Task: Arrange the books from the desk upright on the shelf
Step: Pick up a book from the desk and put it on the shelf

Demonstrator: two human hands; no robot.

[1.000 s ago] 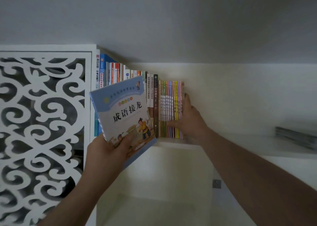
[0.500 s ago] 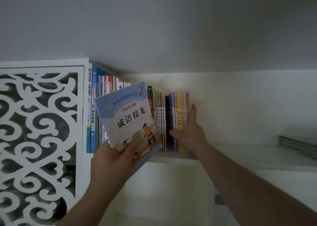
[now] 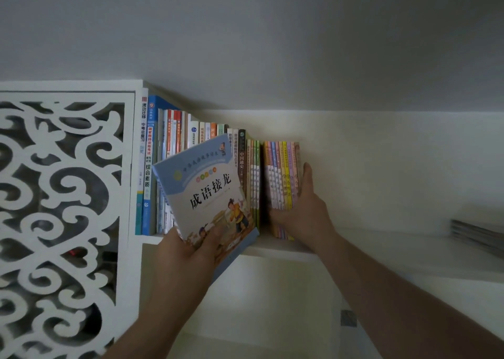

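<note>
On the white shelf (image 3: 354,242), the right hand (image 3: 305,211) grips a bundle of thin pastel books (image 3: 282,178), thumb in front and fingers behind, beside a dark gap in the row. Before the upright books (image 3: 174,146), the left hand (image 3: 191,249) holds a blue picture book (image 3: 207,189) by its lower edge, tilted, thumb pressed on the cover.

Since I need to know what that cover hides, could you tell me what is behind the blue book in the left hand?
Behind the blue book stand upright shelf books; only their tops and leftmost spines show, their lower parts are covered.
</note>
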